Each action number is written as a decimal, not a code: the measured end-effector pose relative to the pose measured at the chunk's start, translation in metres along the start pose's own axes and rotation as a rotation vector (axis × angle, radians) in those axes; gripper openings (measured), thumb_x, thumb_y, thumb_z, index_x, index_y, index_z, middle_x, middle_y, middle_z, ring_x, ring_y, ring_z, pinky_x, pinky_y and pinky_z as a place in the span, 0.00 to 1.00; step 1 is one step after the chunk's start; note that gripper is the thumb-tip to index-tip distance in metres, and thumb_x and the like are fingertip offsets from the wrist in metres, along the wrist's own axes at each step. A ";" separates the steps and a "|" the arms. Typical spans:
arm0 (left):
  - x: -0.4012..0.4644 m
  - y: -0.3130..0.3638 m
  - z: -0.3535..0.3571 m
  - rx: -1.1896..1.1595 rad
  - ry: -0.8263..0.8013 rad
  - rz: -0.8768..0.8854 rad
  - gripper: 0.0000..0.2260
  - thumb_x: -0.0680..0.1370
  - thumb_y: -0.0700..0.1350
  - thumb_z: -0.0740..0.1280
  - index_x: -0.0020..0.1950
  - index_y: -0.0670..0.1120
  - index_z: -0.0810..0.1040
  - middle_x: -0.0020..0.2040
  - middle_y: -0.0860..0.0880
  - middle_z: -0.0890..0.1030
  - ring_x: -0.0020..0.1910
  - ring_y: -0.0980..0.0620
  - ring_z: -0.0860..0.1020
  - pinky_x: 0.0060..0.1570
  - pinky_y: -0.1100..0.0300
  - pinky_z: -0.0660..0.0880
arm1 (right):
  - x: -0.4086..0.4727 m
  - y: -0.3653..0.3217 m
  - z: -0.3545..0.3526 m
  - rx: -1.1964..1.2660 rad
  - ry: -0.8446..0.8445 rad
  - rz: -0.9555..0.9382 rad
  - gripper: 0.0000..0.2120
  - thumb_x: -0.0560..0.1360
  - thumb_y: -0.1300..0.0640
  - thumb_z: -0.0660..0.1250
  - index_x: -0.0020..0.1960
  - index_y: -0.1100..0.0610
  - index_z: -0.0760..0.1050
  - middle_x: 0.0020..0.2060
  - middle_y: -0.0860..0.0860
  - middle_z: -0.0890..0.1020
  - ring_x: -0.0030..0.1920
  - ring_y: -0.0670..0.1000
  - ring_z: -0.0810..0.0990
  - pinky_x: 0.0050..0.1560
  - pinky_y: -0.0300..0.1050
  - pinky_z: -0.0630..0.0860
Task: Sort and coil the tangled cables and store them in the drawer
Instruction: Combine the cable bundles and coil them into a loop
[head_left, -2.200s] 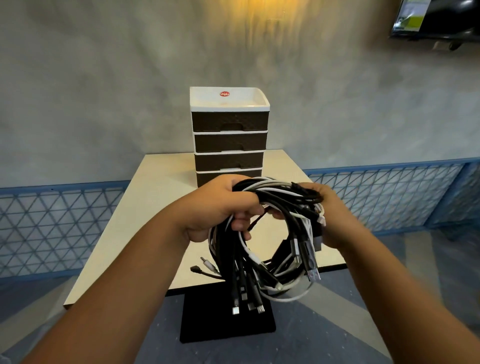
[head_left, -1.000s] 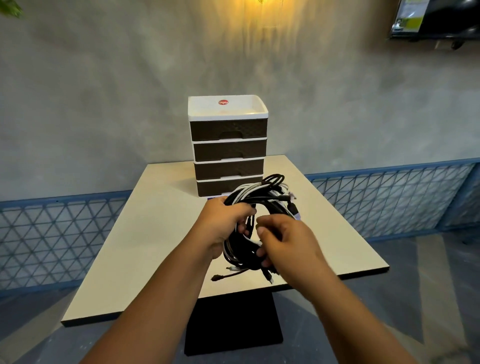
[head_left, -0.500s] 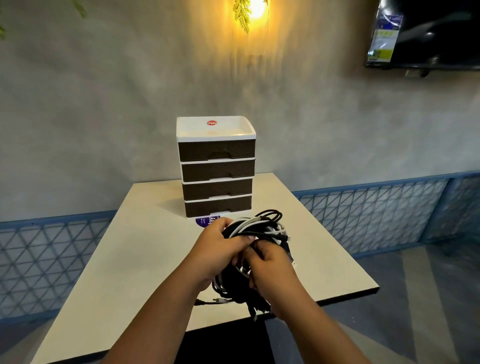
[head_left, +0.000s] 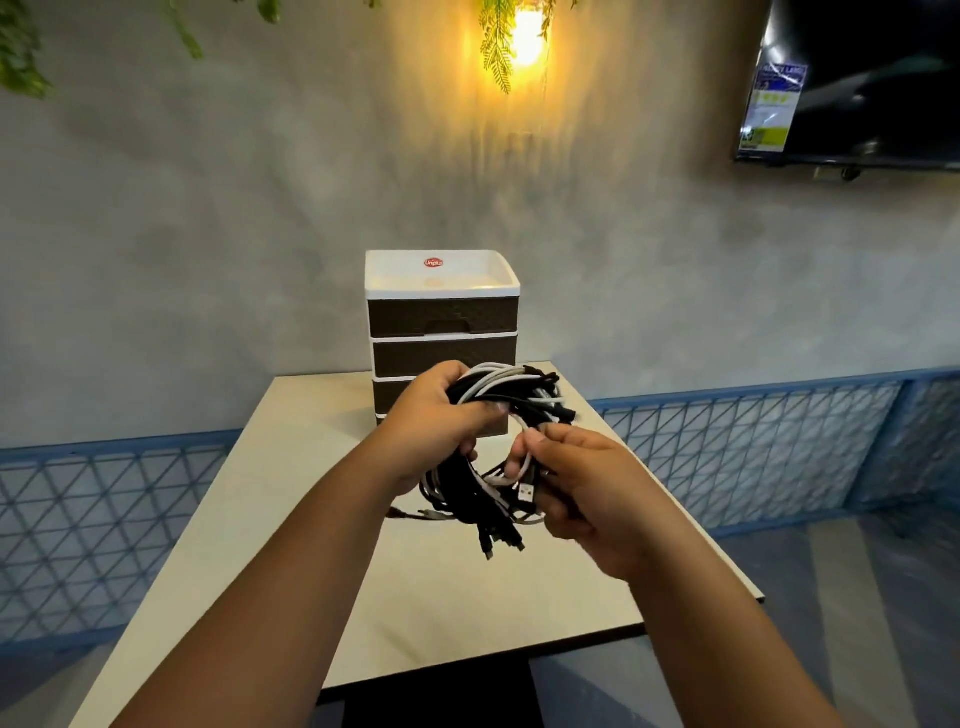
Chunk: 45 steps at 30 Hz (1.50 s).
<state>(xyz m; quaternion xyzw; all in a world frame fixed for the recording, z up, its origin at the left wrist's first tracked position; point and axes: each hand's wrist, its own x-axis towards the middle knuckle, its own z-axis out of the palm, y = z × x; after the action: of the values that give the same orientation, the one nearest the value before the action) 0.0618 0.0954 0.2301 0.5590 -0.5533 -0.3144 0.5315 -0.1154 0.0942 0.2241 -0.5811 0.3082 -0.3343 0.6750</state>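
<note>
A tangled bundle of black and white cables (head_left: 511, 402) hangs in the air above the beige table (head_left: 467, 587). My left hand (head_left: 434, 423) grips the bundle's upper left side. My right hand (head_left: 582, 493) pinches a white cable with a USB plug at the bundle's lower right. Several plug ends dangle below the bundle. Behind it, at the table's far edge, stands a small drawer unit (head_left: 442, 322) with a white top tray and dark brown drawers, all shut; its lowest drawers are partly hidden by my hands and the cables.
A grey wall rises behind the table, with a lit lamp and hanging leaves (head_left: 519, 41) and a dark screen (head_left: 857, 83) at the upper right. A blue lattice railing (head_left: 753, 441) runs along both sides. The table's near edge lies below my forearms.
The view has tilted up, showing more wall and lamp. My right hand has shifted from the front of the bundle to its lower right and now pinches a white cable. My left hand keeps its grip.
</note>
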 end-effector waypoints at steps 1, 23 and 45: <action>0.001 0.000 0.002 0.056 0.019 0.009 0.09 0.76 0.42 0.72 0.52 0.44 0.76 0.33 0.49 0.77 0.28 0.52 0.74 0.32 0.56 0.77 | 0.000 -0.003 0.000 -0.151 0.024 0.031 0.11 0.83 0.57 0.57 0.48 0.59 0.76 0.38 0.54 0.79 0.27 0.46 0.64 0.24 0.35 0.58; 0.003 0.045 -0.031 -0.088 0.012 0.085 0.08 0.76 0.37 0.70 0.55 0.43 0.77 0.25 0.54 0.71 0.24 0.54 0.66 0.32 0.54 0.75 | 0.005 -0.059 -0.072 -1.827 0.345 -0.839 0.13 0.78 0.47 0.58 0.52 0.52 0.78 0.57 0.53 0.78 0.44 0.57 0.81 0.31 0.50 0.77; -0.002 0.079 -0.017 -0.203 -0.106 0.158 0.03 0.77 0.37 0.69 0.49 0.45 0.79 0.26 0.49 0.68 0.24 0.54 0.68 0.34 0.56 0.74 | 0.037 -0.066 -0.070 -0.256 -0.263 -0.437 0.19 0.78 0.71 0.58 0.59 0.58 0.82 0.56 0.65 0.82 0.58 0.61 0.80 0.63 0.58 0.74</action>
<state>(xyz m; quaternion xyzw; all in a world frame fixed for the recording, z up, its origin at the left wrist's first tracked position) 0.0544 0.1154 0.3083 0.4395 -0.5882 -0.3552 0.5785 -0.1564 0.0168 0.2793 -0.7525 0.1253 -0.3519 0.5424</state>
